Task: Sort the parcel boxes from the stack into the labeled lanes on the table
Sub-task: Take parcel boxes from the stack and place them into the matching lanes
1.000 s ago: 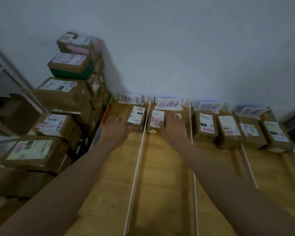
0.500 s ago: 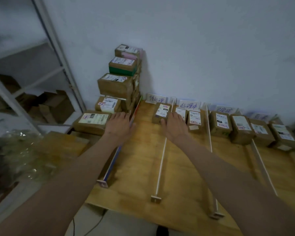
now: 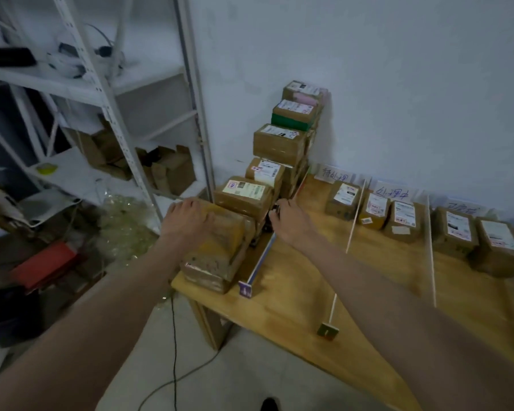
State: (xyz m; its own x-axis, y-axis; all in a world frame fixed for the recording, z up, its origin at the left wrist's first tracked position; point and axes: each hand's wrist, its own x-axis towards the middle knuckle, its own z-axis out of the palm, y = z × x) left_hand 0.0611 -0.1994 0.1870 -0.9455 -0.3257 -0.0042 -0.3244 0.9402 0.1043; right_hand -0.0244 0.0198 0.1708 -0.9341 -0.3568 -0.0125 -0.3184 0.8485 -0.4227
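Observation:
A stack of brown parcel boxes (image 3: 279,140) with white labels climbs along the wall at the table's left end. My left hand (image 3: 187,218) rests with its fingers spread on top of the nearest, unlabeled-looking box (image 3: 217,250). My right hand (image 3: 291,222) is at the right side of the labeled box (image 3: 244,192) behind it, its fingertips curled by the blue divider rail (image 3: 263,259); I cannot make out whether they grip anything. On the wooden table (image 3: 294,295), parcels lie in lanes: one in the first lane (image 3: 343,198), two in the second (image 3: 374,209), more farther right (image 3: 456,229).
Handwritten lane labels (image 3: 393,192) stand against the wall. White rods (image 3: 349,241) divide the lanes. A white metal shelf (image 3: 101,93) with cardboard stands to the left, clutter and a red item (image 3: 42,265) lie on the floor, and a cable (image 3: 172,336) hangs off the table's near corner.
My view has swung left. Both hands left the parcels in the first two lanes and moved left to the near boxes of the stack.

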